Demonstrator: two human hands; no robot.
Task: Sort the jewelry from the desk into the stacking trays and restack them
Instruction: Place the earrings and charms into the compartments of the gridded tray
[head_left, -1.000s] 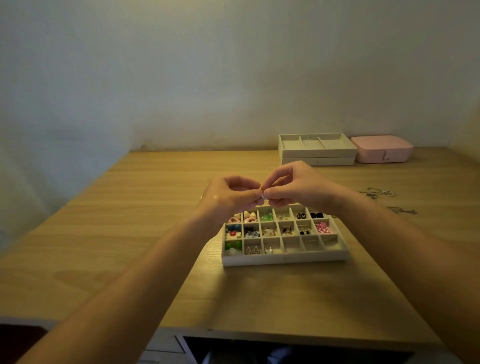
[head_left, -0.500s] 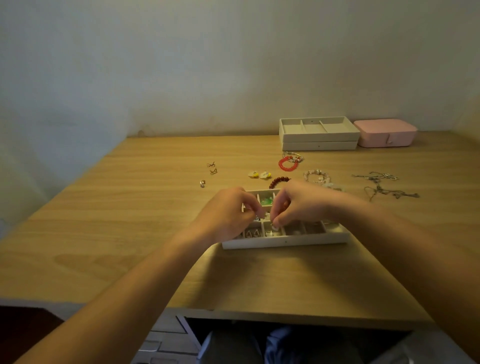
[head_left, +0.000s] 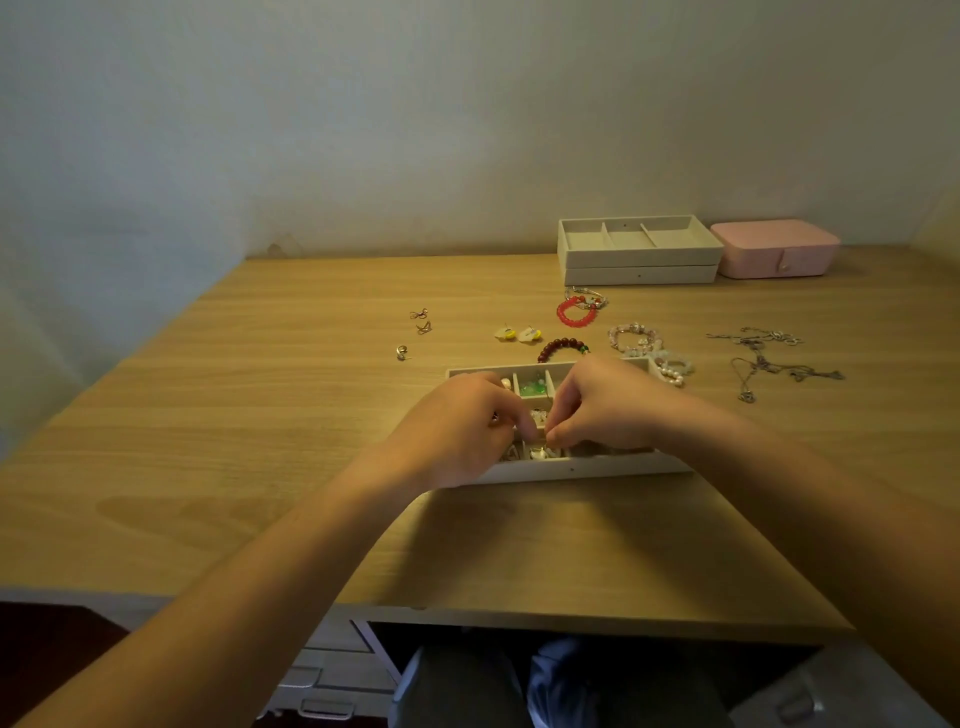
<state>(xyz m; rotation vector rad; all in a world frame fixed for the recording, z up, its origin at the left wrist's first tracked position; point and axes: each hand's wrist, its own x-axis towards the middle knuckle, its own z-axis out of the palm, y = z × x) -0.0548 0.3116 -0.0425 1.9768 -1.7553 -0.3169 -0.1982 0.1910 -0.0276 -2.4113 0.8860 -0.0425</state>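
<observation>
— Down in the divided tray (head_left: 571, 470), left hand (head_left: 457, 431) and right hand (head_left: 608, 410) have lowered, fingertips pinched together.
— Holding what?
— Too small to tell. Likely seating an earring; bracelets (head_left: 644, 343) wait beyond on the counter (head_left: 260, 415).

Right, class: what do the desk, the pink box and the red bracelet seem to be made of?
The desk looks like matte wood or wood-look laminate: straight grain lines run along it. The pink box seems smooth plastic or leatherette, softly sheened; which is unclear. The red bracelet is glossy round beads, glass or plastic perhaps.
</observation>
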